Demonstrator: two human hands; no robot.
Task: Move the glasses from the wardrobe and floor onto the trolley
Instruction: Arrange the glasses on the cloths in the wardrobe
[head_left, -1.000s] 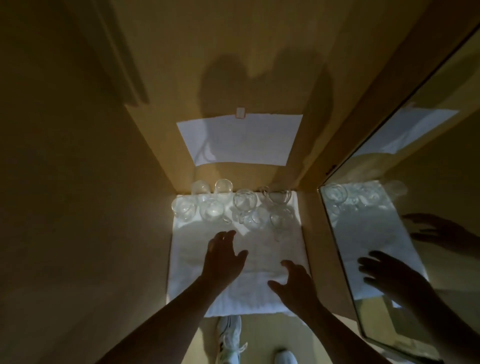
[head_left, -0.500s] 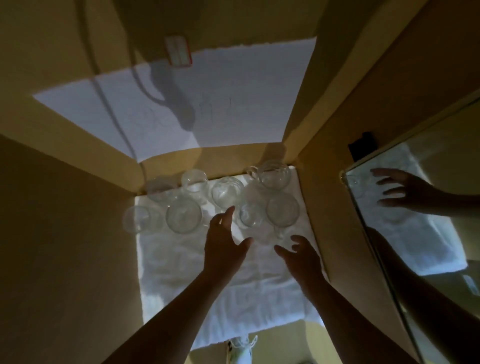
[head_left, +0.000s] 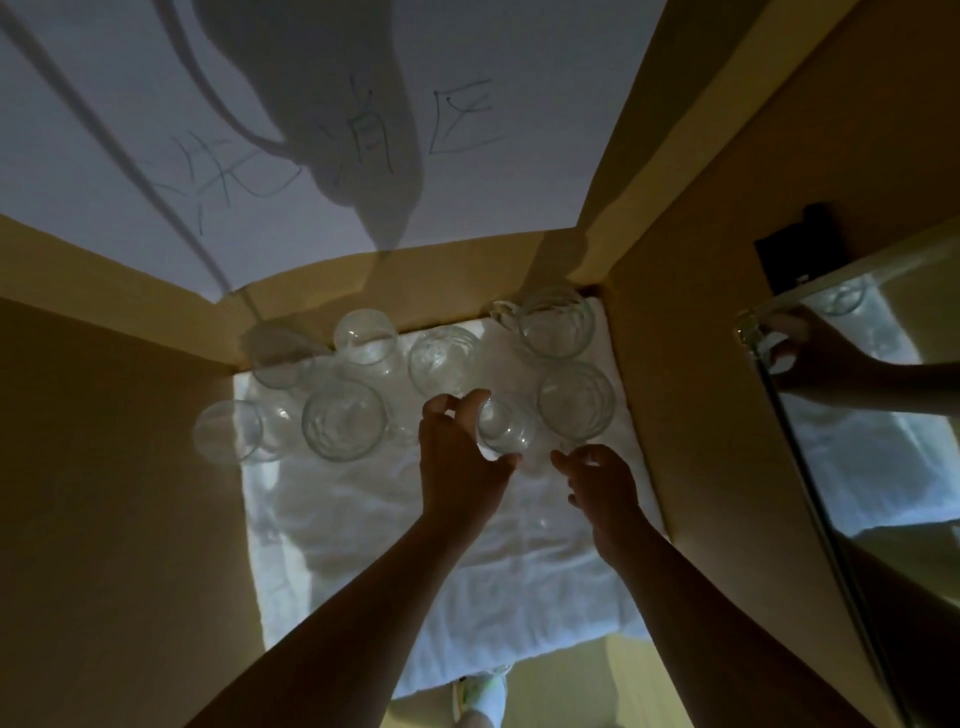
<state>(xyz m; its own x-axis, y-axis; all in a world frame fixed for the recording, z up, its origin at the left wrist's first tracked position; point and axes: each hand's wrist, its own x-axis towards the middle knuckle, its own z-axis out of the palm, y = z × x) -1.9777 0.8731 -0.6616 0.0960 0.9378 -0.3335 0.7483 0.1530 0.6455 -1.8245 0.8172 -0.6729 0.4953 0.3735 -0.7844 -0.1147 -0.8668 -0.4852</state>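
Clear colourless drinking glasses (head_left: 343, 420) stand on a rumpled white cloth towel (head_left: 395, 525). The plain wooden wardrobe walls (head_left: 104, 467) are yellowish tan. A white paper sheet (head_left: 519, 171) bears thin grey handwritten strokes and dark shadows.

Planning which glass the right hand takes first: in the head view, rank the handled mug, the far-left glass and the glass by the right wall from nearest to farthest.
1. Glass by the right wall, just beyond the right hand.
2. Handled mug, back right corner.
3. Far-left glass, across the towel.

Location: wardrobe interior, probably a hotel room. Indicators: yellow panel walls (head_left: 104, 467), white towel (head_left: 415, 597) lining the floor, handwritten paper sign (head_left: 519, 104) far, mirror (head_left: 883, 441) right.
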